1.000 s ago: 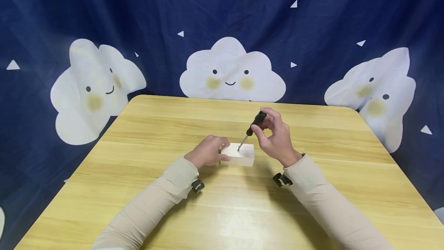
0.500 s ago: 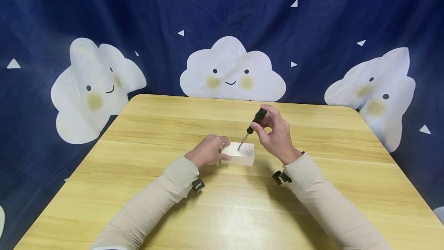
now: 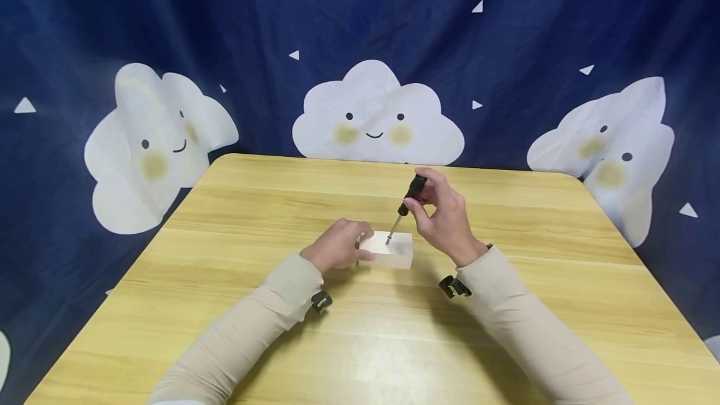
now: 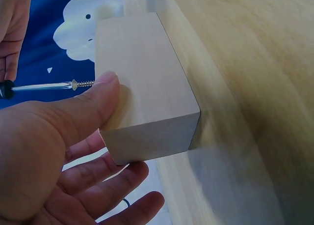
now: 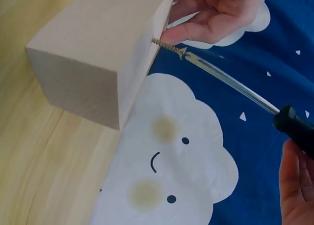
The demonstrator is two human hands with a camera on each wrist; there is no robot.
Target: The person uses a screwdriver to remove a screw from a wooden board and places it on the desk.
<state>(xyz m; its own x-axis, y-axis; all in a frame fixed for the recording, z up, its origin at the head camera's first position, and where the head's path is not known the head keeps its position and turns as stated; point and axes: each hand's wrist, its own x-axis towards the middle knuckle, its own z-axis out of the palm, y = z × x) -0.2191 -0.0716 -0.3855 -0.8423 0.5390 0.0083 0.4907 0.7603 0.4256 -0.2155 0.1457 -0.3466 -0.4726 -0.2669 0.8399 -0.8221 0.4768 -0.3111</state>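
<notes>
Background: dark blue curtain [image 3: 247, 30] with smiling white clouds [image 3: 374, 102] and small white triangles, behind a pale wood-grain table [image 3: 523, 224]. Light glares on the near part of the tabletop.

Block [image 3: 388, 260]: pale, lying flat on the table in front of the person, long axis running left to right. It sits between the hands, with the left hand nearer.

Left hand [image 3: 337, 245]: thumb on the near long side, a finger on the far side, pinching the block's left end.

Right hand [image 3: 447, 220]: raised above and to the right of the block, fingers and thumb curled round the black handle of a screwdriver [image 3: 403, 210].

Key relation: screw [image 5: 168, 46] and screwdriver run roughly in one line, down to about the middle of the block's top face. That line leans away from upright, its handle end toward the right hand.

View comparison: in the head view the screw is only a small dark mark. The right wrist view shows its thread, most of it outside the wood, and the driver tip meeting the screw head. How deep the point has bitten, if at all, cannot be told. The left wrist view adds the thumb laid along the block's side and the remaining fingers loosely bent beyond its end, a detail the head view hides
</notes>
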